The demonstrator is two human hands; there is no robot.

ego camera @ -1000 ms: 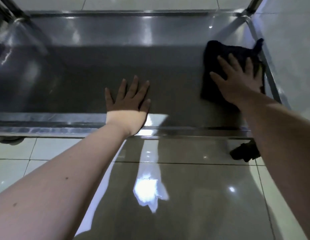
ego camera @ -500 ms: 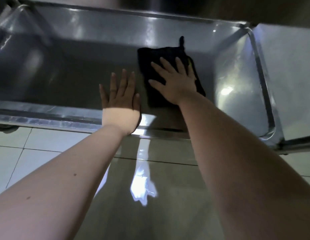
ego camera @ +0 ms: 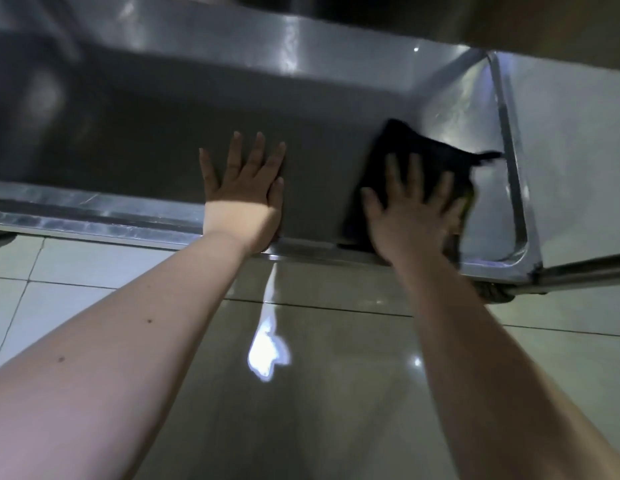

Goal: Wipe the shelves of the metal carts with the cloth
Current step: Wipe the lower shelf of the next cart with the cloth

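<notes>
A low metal cart shelf (ego camera: 135, 140) with a raised rim spreads across the upper part of the head view. My left hand (ego camera: 244, 194) lies flat on it near the front rim, fingers spread, with nothing in it. To its right, my right hand (ego camera: 410, 209) presses palm-down on a black cloth (ego camera: 405, 147) that lies on the shelf near the right end. The cloth is blurred and one corner trails toward the right rim.
The shelf's right rim (ego camera: 512, 188) curves round to the front corner, with a dark caster (ego camera: 495, 292) under it. A pale panel (ego camera: 571, 161) stands to the right of the cart. Glossy floor tiles (ego camera: 301, 393) fill the foreground. An upper shelf edge (ego camera: 370, 15) overhangs at the top.
My right hand slid the cloth from the right end to the shelf's middle, then back toward the right and nearer the front rim. My left hand stayed flat in place.
</notes>
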